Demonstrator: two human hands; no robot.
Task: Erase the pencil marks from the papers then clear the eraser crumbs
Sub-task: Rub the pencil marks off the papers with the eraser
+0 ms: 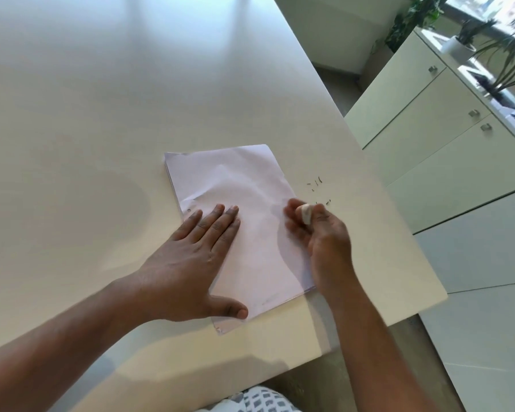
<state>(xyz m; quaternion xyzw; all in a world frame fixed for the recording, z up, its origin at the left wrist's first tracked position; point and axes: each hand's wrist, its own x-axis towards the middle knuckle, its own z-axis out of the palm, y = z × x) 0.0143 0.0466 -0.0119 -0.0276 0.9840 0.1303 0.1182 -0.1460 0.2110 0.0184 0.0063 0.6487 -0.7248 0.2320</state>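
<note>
A small stack of white papers (244, 185) lies tilted on the white table (87, 114). My left hand (191, 257) presses flat on the lower left of the top sheet, fingers straight and thumb spread. My right hand (318, 230) pinches a white eraser (306, 213) between thumb and fingers at the stack's right edge. Dark eraser crumbs (317, 185) are scattered on the table just right of the papers. The top sheet looks creased, and I can make out only a faint mark near its lower edge.
The table's right edge (399, 218) runs diagonally close to my right hand. Beyond it stand white cabinets (428, 114) with metal knobs and potted plants (464, 40) on top. The near table edge is close to my body.
</note>
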